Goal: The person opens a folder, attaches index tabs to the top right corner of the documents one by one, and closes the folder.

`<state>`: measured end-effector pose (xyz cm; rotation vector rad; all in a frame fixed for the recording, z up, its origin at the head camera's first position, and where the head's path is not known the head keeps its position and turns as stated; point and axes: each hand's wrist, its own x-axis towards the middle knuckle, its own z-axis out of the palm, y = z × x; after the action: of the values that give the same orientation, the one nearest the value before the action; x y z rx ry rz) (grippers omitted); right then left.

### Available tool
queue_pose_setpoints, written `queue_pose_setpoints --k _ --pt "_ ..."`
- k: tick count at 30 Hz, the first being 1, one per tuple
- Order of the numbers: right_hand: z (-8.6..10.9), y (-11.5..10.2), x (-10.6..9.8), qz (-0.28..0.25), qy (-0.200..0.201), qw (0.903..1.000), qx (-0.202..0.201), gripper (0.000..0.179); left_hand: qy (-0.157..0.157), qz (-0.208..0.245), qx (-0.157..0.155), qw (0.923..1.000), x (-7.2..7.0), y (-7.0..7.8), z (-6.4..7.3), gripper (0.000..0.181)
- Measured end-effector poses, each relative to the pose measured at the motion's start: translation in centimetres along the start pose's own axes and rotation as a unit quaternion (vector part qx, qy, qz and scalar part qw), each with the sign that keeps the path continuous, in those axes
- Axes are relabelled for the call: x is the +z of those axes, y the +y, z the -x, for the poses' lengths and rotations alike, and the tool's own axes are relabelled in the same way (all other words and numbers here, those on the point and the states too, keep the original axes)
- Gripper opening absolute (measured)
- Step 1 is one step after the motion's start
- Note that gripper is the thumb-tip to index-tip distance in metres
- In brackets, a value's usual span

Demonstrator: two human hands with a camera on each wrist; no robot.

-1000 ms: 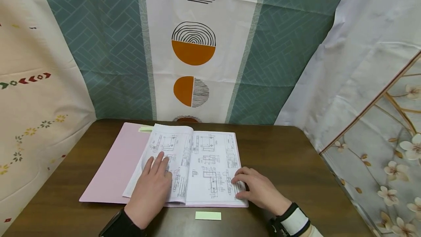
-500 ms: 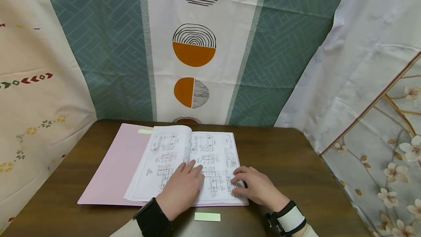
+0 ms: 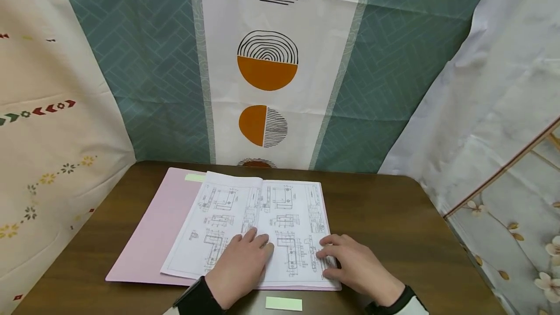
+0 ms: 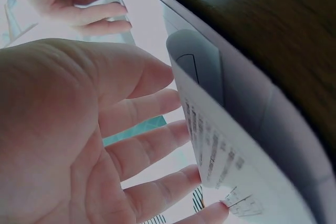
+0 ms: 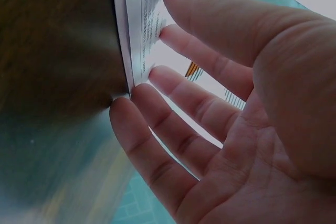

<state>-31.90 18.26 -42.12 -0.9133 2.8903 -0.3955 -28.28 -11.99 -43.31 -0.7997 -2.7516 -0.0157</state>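
Technical-drawing booklet (image 3: 292, 210): seemed light, limp, creasable; outer edges suited pinching.
Left hand (image 3: 239, 267): lay relaxed across its centre.
Right hand (image 3: 356, 262): touched right edge, fingers loose.

At lower centre my left hand (image 3: 240, 266) hides part of the pages (image 3: 285, 215); their lettering (image 3: 315, 208) is too small to read.
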Motion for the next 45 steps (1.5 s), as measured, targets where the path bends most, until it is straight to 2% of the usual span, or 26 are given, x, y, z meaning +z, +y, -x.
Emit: queue_pose_setpoints --k 6,10,15,18,23,32,36,45 --pt "0.1 -0.4 0.3 0.006 0.011 0.9999 -0.001 0.029 0.011 -0.010 -0.005 0.9999 0.2 0.4 0.0 0.011" --pt "-0.5 -0.7 0.1 0.004 0.016 0.9999 0.001 0.029 0.035 -0.019 -0.006 0.9992 0.2 0.5 -0.2 0.012" --pt "-0.4 -0.6 0.0 -0.002 0.008 0.9999 0.009 0.030 0.065 0.005 0.030 0.9974 -0.3 1.2 -0.4 0.013" --pt "-0.1 -0.4 0.0 0.000 0.013 0.9999 0.008 0.029 0.067 0.019 0.056 0.9960 -0.7 1.8 -0.4 0.018" --pt "-0.1 -0.5 0.2 0.006 0.022 0.9997 0.008 0.030 0.038 0.036 0.085 0.9950 -1.5 2.1 0.0 0.027" --pt "0.5 -1.1 0.6 0.011 0.016 0.9996 0.022 0.034 -0.038 0.085 0.131 0.9870 -2.3 2.6 1.0 0.024" --pt "0.6 -1.3 0.4 0.009 0.015 0.9994 0.030 0.035 -0.060 0.095 0.138 0.9840 -2.3 2.6 1.2 0.027" --pt "1.1 -1.5 0.3 0.015 0.022 0.9995 0.020 0.034 -0.084 0.096 0.143 0.9815 -2.1 2.6 1.7 0.035"
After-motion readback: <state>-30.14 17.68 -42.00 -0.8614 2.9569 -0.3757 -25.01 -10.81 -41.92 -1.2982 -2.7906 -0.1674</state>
